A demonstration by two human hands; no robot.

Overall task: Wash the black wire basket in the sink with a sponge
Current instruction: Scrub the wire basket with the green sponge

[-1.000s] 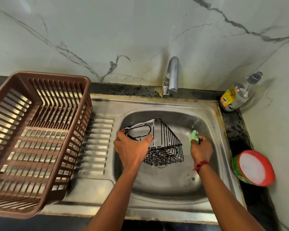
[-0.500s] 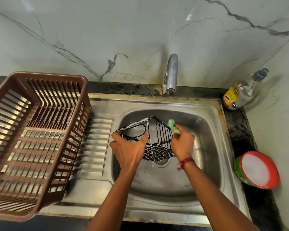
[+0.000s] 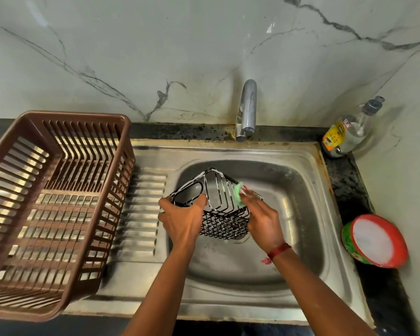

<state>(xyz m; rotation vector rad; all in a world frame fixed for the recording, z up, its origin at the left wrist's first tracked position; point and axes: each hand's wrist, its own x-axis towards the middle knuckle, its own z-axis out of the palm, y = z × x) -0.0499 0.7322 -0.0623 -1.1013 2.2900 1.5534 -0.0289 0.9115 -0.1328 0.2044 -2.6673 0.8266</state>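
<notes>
Your right hand (image 3: 264,219) has moved in from the right part of the sink (image 3: 301,190) and now sits against the basket (image 3: 224,219), where a second ago it was off to the side. Its fingers are closed on the green sponge (image 3: 239,194) and push it onto the top wires of the basket's right wall. The fingertips are a bit blurry, so you cannot see each one. Your left hand (image 3: 182,219) is wrapped tight round the basket's left edge, with the thumb by the big wire loop. The basket is black and made of thin wire. It is tipped on its side and held up over the middle of the sink, right above the drain hole. White soap foam sticks to some of its wires. A red band (image 3: 278,251) is on your right wrist. A shiny tap (image 3: 247,105) stands behind the sink. A brown plastic rack (image 3: 56,209) sits to the left of the sink. A clear bottle (image 3: 347,134) with a yellow label stands at the sink's back right corner, and a red tub (image 3: 376,241) of white stuff sits to the sink's right.
</notes>
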